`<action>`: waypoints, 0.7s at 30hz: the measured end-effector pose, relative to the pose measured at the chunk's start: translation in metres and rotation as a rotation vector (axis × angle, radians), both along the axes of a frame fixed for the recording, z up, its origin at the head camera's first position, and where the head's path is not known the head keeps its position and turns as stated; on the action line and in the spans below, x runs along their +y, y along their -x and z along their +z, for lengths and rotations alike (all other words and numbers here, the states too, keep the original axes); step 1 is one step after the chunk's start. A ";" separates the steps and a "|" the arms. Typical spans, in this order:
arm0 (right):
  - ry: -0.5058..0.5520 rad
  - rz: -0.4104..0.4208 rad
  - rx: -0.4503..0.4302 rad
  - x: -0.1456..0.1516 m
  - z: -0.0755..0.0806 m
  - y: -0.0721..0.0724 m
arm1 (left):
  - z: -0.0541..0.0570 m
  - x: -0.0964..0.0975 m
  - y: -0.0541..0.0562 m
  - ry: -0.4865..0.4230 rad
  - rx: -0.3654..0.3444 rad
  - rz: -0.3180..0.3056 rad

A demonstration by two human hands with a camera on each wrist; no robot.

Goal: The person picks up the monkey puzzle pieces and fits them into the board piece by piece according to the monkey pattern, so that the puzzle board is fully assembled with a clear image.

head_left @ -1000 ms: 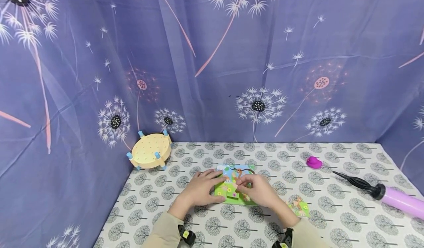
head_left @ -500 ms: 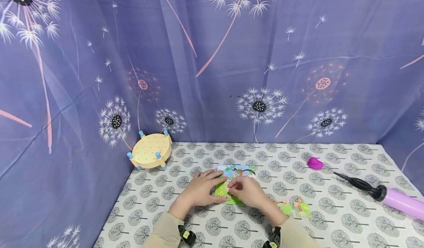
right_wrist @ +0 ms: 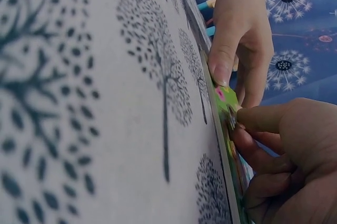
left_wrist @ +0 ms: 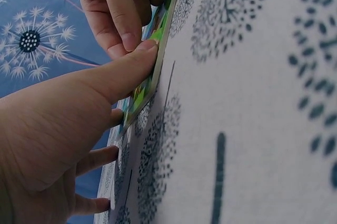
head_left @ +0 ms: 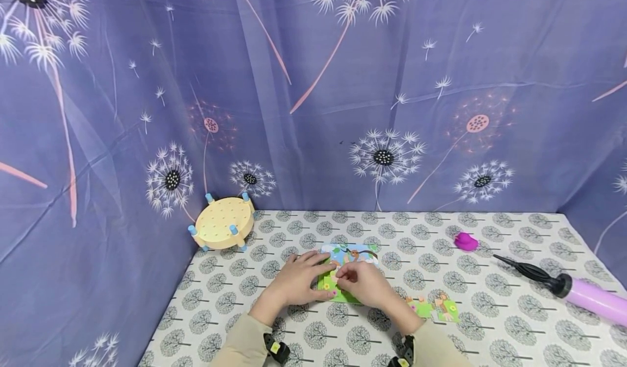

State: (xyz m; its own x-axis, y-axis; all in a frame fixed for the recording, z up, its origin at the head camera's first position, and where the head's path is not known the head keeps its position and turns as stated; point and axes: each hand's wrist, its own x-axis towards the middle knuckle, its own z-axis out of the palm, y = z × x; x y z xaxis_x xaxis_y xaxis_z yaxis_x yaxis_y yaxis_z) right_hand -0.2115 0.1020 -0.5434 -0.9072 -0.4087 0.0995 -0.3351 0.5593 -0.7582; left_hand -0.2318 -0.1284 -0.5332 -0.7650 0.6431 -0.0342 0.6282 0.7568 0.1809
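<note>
A colourful jigsaw puzzle board (head_left: pixel 360 247), with blue sky, a bird on a branch and green grass, lies flat on the patterned cloth. My left hand (head_left: pixel 300 281) rests at its left side, fingers spread, the thumb pressing the front left corner. Over the board's middle, my right hand (head_left: pixel 364 284) has thumb and fingertips together on a puzzle piece (right_wrist: pixel 232 118), which the fingers mostly cover. Both hands meet closely at the green part of the board in the wrist views. Loose puzzle pieces (head_left: pixel 447 308) lie on the cloth to the right, beside my right forearm.
A yellow pegged disc (head_left: pixel 223 222) with blue-tipped legs leans at the back left by the curtain (head_left: pixel 313 111). A small magenta toy (head_left: pixel 466 242) sits at the back right. A purple hand pump (head_left: pixel 595 300) with a black nozzle lies at the right edge.
My right hand has moved slightly left over the board and its fingers have lowered. More of the loose pieces shows beside the forearm. The left hand stays in place.
</note>
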 end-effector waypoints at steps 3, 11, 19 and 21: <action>0.007 -0.002 0.010 0.002 0.001 0.000 | -0.001 0.000 0.000 0.006 0.009 -0.003; 0.034 -0.055 0.004 0.027 0.012 -0.005 | -0.002 -0.001 0.000 -0.005 0.022 -0.010; 0.056 -0.136 -0.004 0.071 0.012 -0.010 | -0.001 -0.001 -0.004 0.007 0.010 -0.006; 0.054 -0.152 -0.014 0.082 0.014 -0.013 | -0.001 -0.002 -0.004 0.006 0.005 -0.007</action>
